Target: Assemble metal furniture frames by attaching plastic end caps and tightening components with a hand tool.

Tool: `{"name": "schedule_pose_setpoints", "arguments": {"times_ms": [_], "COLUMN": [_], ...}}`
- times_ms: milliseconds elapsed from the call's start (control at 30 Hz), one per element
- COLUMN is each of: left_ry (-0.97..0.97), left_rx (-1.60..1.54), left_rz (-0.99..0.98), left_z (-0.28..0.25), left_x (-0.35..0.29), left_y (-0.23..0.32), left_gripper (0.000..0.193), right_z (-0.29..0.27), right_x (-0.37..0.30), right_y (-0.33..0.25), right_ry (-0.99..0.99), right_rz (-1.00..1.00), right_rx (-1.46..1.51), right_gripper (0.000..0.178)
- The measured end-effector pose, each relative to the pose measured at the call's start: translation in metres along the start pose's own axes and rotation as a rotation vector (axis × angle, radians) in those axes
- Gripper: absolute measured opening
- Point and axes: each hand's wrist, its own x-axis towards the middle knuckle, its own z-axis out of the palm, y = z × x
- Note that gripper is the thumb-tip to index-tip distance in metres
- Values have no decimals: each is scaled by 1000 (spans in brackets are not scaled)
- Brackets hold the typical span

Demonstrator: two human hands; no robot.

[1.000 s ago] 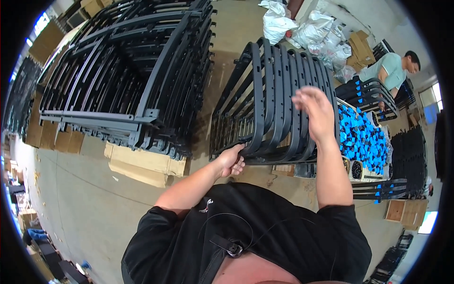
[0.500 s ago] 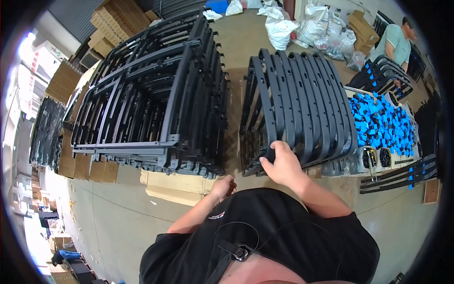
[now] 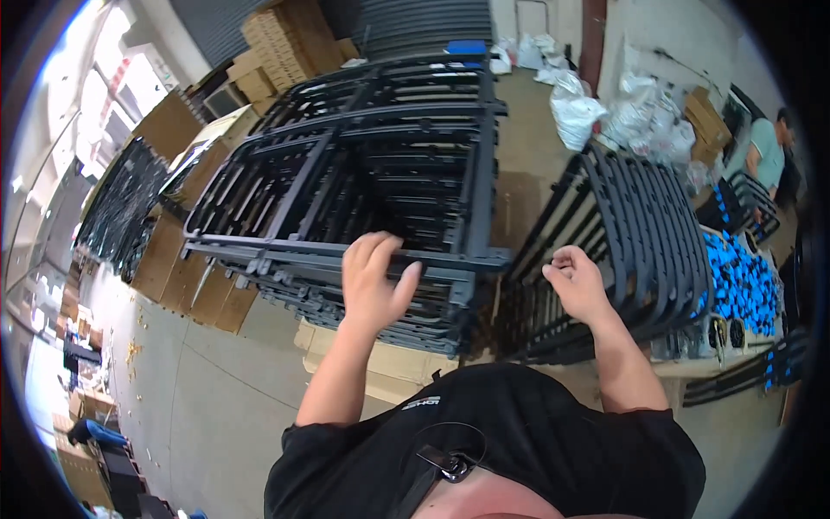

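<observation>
A tall stack of black metal frames, each with crossbars and slots, stands in front of me. My left hand is at the front bar of the top frame, its fingers over the bar and thumb spread away; whether it presses on the bar is hard to tell. To the right stands a row of curved black frames, upright and close together. My right hand is in the air just left of that row, its fingers loosely bent with a gap to the thumb and nothing seen between them.
Blue clips lie heaped on a bench at right, with black curved bars below. A co-worker stands at the far right. White sacks and cardboard boxes sit at the back. Flat cardboard lies under the frame stack.
My right hand has let go of the curved frames and moved left of them. My left hand has risen from beside the stack onto its front bar. The view has turned left.
</observation>
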Motion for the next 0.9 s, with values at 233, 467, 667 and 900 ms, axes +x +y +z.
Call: {"name": "schedule_pose_setpoints", "arguments": {"times_ms": [233, 467, 667, 900], "left_ry": [100, 173, 248, 269], "left_rx": [100, 160, 160, 51], "left_rz": [11, -120, -62, -240], "left_z": [47, 46, -25, -66], "left_x": [-11, -7, -10, -84], "left_y": [-57, -59, -62, -78], "left_gripper": [25, 33, 30, 30], "right_z": [54, 86, 84, 99], "right_x": [102, 168, 175, 235], "right_y": [-45, -69, -66, -69], "right_ry": [-64, -241, -125, 89], "right_rz": [294, 439, 135, -503], "right_rx": [226, 310, 193, 26], "right_gripper": [33, 38, 29, 25]}}
